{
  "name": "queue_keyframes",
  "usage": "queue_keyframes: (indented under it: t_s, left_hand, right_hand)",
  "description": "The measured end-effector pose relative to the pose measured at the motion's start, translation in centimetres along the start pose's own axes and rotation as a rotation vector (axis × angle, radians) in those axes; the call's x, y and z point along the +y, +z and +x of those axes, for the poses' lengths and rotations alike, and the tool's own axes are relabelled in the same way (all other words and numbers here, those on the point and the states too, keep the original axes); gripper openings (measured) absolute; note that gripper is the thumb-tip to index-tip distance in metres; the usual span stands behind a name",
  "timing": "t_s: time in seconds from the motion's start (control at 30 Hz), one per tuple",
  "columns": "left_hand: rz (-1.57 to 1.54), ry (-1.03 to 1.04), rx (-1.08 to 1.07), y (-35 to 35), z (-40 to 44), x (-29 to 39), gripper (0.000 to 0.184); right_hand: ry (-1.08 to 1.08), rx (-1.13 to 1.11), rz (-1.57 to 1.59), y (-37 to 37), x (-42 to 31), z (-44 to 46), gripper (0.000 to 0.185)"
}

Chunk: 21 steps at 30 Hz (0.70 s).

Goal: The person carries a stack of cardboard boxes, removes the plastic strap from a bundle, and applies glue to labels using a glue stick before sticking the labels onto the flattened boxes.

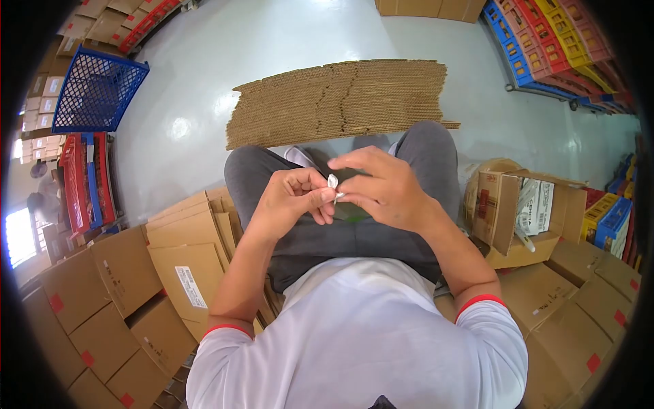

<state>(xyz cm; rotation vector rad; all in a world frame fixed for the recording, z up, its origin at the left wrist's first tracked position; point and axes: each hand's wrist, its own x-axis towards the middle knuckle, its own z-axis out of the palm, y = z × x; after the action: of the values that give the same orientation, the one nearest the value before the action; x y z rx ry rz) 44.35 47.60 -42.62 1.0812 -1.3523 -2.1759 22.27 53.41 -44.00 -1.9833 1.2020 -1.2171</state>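
A small, shiny white crumpled piece (332, 181) sits pinched between the thumb and forefinger of my left hand (297, 195), above my lap. My right hand (383, 189) meets it from the other side. Its thumb and a finger close on the lower white end of the same piece, while the forefinger arches above. Whether the piece is plastic, tape or string is too small to make out. Beyond my knees, a long row of tightly packed flat cardboard (286, 109) lies on the floor.
Flattened cartons (167, 235) lean at my left, near closed boxes (109, 341). An open carton (492, 215) with papers and a white tube-like item stands at my right. A blue mesh crate (99, 92) is far left; stacked coloured crates (545, 41) stand far right.
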Motion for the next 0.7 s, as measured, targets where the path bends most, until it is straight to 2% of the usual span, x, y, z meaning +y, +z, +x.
queue_keyframes:
  t_s: [0.1,0.17,0.3,0.37,0.4,0.47,0.5,0.53,0.57,0.6,0.63,0.7]
  left_hand:
    - [-0.016,-0.102,-0.11,-0.6,0.3,0.3,0.014]
    - [0.012,-0.154,-0.182,-1.2,0.7,0.2,0.013]
    - [0.133,-0.169,-0.11,-0.1,0.3,1.2,0.013]
    - [0.28,-0.007,-0.006,0.8,-0.5,0.8,0.012]
    - [0.28,-0.008,-0.005,1.2,-0.8,1.0,0.012]
    - [0.745,0.218,0.116,2.0,-1.1,1.5,0.014]
    - [0.766,0.267,0.165,2.5,-1.2,1.3,0.017]
    - [0.768,0.266,0.167,2.8,-1.1,1.1,0.017]
    - [0.786,0.355,0.223,3.1,-0.9,0.9,0.018]
    - [0.803,0.444,0.278,3.3,-0.8,0.7,0.019]
    - [0.807,0.442,0.279,3.4,-0.5,0.3,0.019]
    - [0.824,0.678,0.35,3.4,0.3,-0.3,0.025]
  right_hand:
    - [-0.232,0.045,-0.085,-0.2,-0.6,0.5,0.013]
    - [-0.273,-0.075,-0.132,-0.5,-0.6,0.1,0.013]
    - [-0.226,-0.125,-0.127,-0.6,0.1,-0.4,0.017]
    - [-0.087,-0.125,0.012,-0.5,0.3,-0.8,0.019]
    - [-0.086,-0.125,0.013,-0.5,0.3,-0.9,0.019]
    - [0.043,-0.154,0.064,-0.4,0.6,-0.9,0.02]
    - [0.042,-0.155,0.067,-0.4,0.6,-0.9,0.02]
    - [0.15,-0.156,0.157,-0.4,0.6,-0.8,0.019]
    - [0.258,-0.157,0.247,-0.4,0.6,-0.7,0.017]
    - [0.256,-0.157,0.251,-0.2,0.7,-0.6,0.017]
    - [0.242,-0.112,0.247,-0.1,0.9,-0.3,0.015]
    - [0.233,-0.064,0.244,0.1,1.1,0.1,0.013]
